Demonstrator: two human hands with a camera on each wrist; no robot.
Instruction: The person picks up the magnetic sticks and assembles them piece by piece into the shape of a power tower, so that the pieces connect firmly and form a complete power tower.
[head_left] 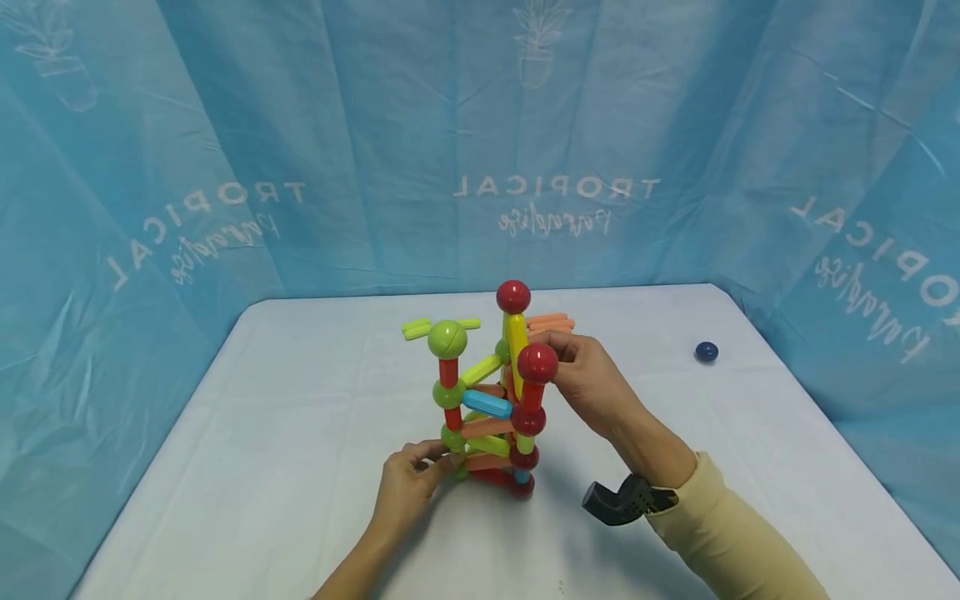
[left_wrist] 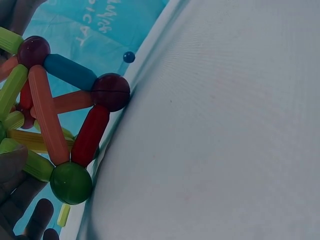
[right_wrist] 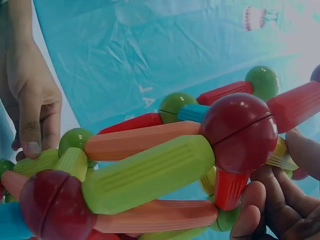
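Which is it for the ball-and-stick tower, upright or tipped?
Upright: in the head view, the tower has green balls stacked at left and red balls stacked at right.

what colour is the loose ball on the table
Dark blue; the ball shows best in the head view.

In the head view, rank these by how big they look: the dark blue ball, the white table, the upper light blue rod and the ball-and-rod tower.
1. White table
2. Ball-and-rod tower
3. Upper light blue rod
4. Dark blue ball
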